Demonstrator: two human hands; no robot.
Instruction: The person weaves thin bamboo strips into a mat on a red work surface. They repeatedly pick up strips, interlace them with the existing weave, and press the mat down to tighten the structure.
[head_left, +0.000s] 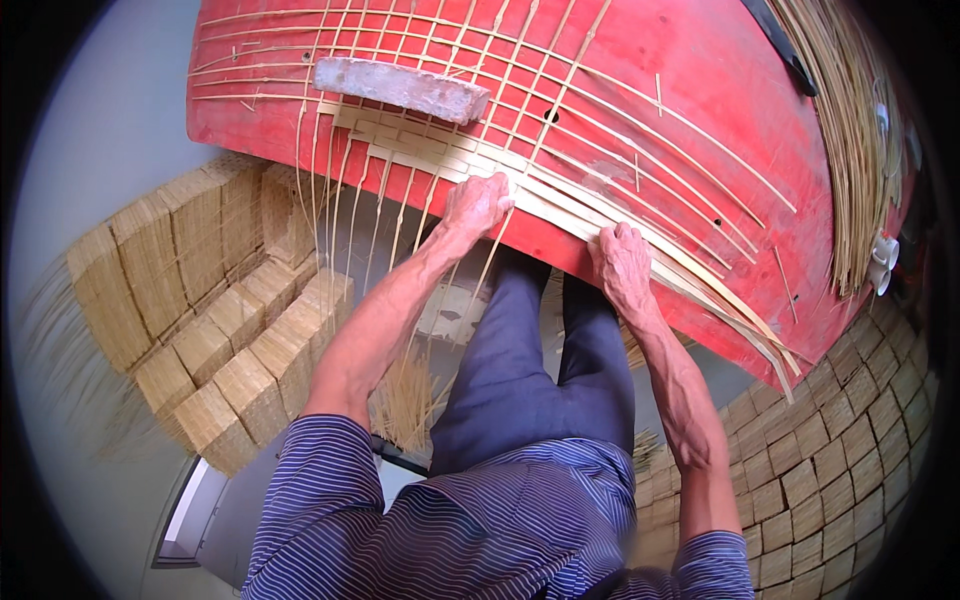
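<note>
Flat pale strips [556,207] were gripped at the near edge of a red desk [725,110], the left hand [477,207] closed over them with its fingers curled and the right hand [622,265], also nearly closed, set on them farther to the right. The strips were laid lengthwise along that edge, their right ends fanned out toward the desk's corner. Beyond the hands, an open lattice of thin strips [520,40] was spread over the red surface, some ends left hanging past the near edge. A rough greyish-pink block [400,88] was rested across the lattice. A long bundle of thin canes [845,130] was placed at the far right, near a white cup [882,262]. Straw-coloured blocks were stacked below, at left [210,240] and right.
</note>
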